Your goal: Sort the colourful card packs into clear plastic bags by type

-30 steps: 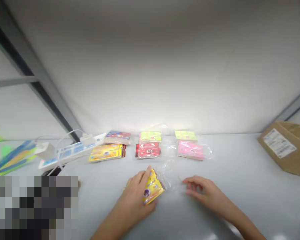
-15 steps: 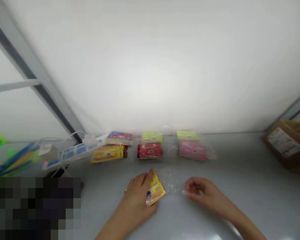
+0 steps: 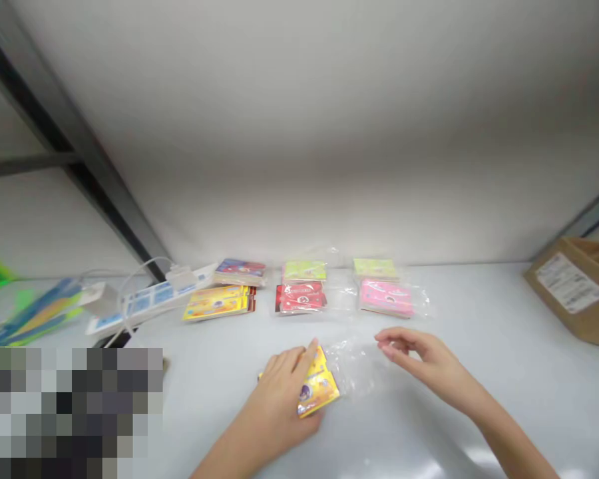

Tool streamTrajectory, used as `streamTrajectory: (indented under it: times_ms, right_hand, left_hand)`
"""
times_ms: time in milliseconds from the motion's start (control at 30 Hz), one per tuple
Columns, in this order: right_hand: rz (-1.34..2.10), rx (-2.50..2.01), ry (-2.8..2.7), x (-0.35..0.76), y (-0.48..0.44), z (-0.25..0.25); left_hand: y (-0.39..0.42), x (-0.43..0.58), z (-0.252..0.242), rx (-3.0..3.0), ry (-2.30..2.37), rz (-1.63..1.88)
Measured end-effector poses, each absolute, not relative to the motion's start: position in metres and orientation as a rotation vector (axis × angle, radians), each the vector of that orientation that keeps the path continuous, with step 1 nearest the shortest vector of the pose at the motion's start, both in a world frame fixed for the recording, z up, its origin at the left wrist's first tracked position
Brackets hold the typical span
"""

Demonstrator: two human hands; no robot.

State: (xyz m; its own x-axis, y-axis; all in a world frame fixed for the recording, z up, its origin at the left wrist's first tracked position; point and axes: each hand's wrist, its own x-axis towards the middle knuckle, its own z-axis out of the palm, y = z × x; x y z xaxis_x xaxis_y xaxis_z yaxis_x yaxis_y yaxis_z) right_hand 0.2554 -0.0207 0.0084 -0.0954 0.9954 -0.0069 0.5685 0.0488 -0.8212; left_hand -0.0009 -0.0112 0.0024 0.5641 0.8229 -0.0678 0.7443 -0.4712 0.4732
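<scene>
From where I'm watching, a white wall panel (image 3: 329, 133) fills most of the view, running down to meet a pale grey worktop (image 3: 479, 299). On my left, a dark metal upright (image 3: 80, 156) slants across the panel, with a crossbar (image 3: 24, 166) joining it and a paler panel (image 3: 44, 226) behind. A second metal strut (image 3: 596, 209) shows at the right. Bright, even light leaves glossy glare (image 3: 449, 459) on the worktop.
</scene>
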Motion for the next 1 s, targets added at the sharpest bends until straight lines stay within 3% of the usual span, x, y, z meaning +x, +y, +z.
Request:
streamTrajectory:
  times_ms: [433,1000]
  right_hand:
    - [0.663,-1.710,-1.877,0.256,-0.030,-0.033]
    - [0.806,-1.497,-1.686,0.228,-0.026,0.003]
  left_hand:
    - [-0.011,-0.001,0.004,2.351,1.260,0.216]
    - [-0.011,-0.002,0.003,2.382,1.234,0.226]
